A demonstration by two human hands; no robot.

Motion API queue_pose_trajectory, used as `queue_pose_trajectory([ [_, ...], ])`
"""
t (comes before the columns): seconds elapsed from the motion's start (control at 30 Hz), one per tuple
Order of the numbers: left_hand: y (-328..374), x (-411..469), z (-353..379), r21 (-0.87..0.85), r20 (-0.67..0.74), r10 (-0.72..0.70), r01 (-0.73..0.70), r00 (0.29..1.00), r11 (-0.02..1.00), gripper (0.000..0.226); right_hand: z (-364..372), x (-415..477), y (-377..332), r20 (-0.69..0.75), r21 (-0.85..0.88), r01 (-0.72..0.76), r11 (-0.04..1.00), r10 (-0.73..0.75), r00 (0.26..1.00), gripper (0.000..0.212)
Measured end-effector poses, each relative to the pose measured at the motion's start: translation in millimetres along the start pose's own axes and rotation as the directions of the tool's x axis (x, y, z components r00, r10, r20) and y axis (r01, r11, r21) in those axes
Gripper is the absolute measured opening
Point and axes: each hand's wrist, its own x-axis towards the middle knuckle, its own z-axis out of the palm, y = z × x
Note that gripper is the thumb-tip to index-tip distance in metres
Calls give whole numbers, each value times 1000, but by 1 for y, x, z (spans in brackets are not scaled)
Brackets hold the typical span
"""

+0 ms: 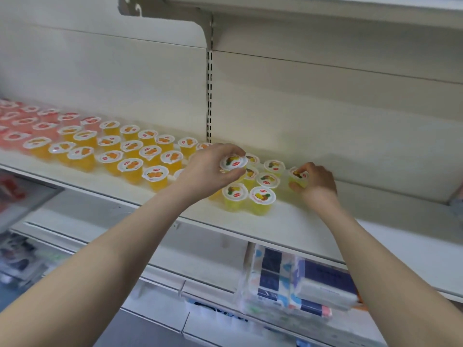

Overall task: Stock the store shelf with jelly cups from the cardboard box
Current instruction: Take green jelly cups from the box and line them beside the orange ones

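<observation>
Cup in left hand: a yellow jelly cup (233, 162) with a white, fruit-printed foil lid sits at the centre of the frame, over the rear left part of the yellow group. Its lid tips slightly toward the camera and its base is hidden.
Left hand: the left hand (210, 169) grips that cup, with the fingers curled over the far rim and the thumb pressed on the near side.
Cup in right hand: a second yellow cup (297, 175) is at the right end of the group. Whether it rests on the shelf cannot be told.
Right hand: the right hand (318, 184) pinches this cup, fingertips bent over the lid and thumb low on the near wall.
Yellow group: the other yellow jelly cups (263, 196) stand upright between the two hands, packed close and touching.
Orange jelly cups (132, 156): upright rows left of centre, next to the yellow group.
Pink jelly cups (25, 123): at the left edge, blurred.
Shelf (300, 221): a cream board that slants from mid left to lower right and carries all the cups.
Slotted upright (210, 96): vertical in the back wall, above the left hand.
Shelf bracket (175, 13): top centre, under the upper shelf.
Tissue packs (300, 279): stacked on the lower shelf, lower right.
</observation>
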Motion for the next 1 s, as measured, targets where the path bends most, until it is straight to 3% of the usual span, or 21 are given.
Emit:
queue_pose_trajectory([
  [0.07,2,5,4,-9,8,8,-8,1000,1000,31,-9,-6,-3,-60,-58,127,990,-130,990,45],
  [0.13,7,11,9,-20,15,10,-10,1000,1000,30,-18,-20,-13,-150,69,338,939,-325,934,56],
  [0.2,17,17,17,-31,25,8,-7,1000,999,29,-28,-36,-30,-146,256,432,865,-407,902,61],
  [0.3,38,24,28,-79,17,39,-38,999,996,29,-37,-50,-48,-66,399,407,822,-417,907,68],
  [0.47,59,29,42,-93,69,117,-111,991,989,29,-40,-56,-40,-109,557,319,767,-313,943,52],
  [0.53,54,26,44,-82,79,130,-124,988,989,36,-39,-58,-27,-130,515,290,807,-262,956,47],
  [0.7,29,11,54,227,211,169,-217,963,949,39,-28,-62,10,-103,242,249,938,-230,968,39],
  [0.83,18,2,65,334,293,157,-255,943,907,49,-12,-70,13,-30,180,246,952,-245,969,39],
  [1.0,13,1,68,364,296,184,-288,937,886,62,-3,-65,14,-92,90,305,948,-297,950,39],
])
